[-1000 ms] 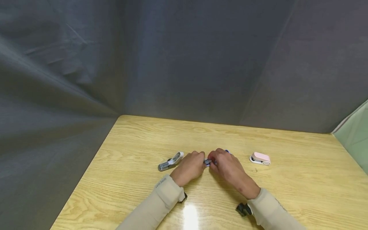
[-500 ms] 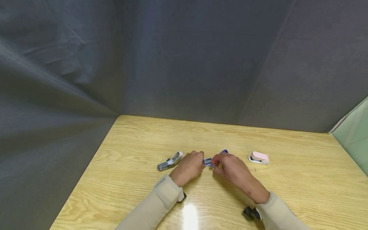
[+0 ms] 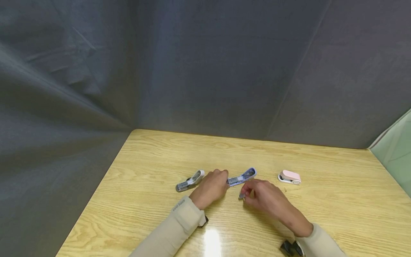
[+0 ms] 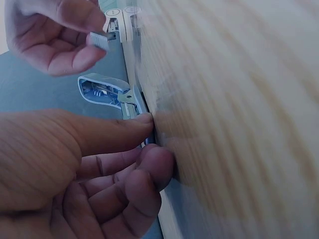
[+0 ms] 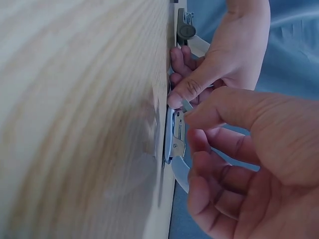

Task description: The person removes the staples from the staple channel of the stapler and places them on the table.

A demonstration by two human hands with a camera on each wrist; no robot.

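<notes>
Nearest, two pale sleeves (image 3: pixel 167 230) reach in from the near side of the table (image 3: pixel 154 153), whose near edge is out of view. Just ahead of the right one, the right hand (image 3: pixel 264 198) pinches a small grey strip (image 3: pixel 242 196), seemingly staples, between thumb and forefinger; the other fingers curl loosely. The strip is held off the tabletop, a little to the near side of the blue stapler and apart from it.

The left hand (image 3: pixel 210 187) grips the left end of the blue stapler (image 3: pixel 238 179), thumb and forefinger closed on it. That stapler lies in the middle part of the table, opened out, its head tipped back to the right and towards the far edge.

The step in hand looks like handling staples at the opened stapler; whether the strip is going in or coming out cannot be told. If going in, the next move calls for a steady left grip, the strip turned in line with the channel and lowered without breaking; if out, a spot to lay it down.

Towards the left edge, beside the left hand, a grey stapler (image 3: pixel 191 181) stands open. Towards the right edge sits a pink stapler (image 3: pixel 289 176), folded down. Beyond the far edge hangs a dark curtain (image 3: pixel 205 71).
</notes>
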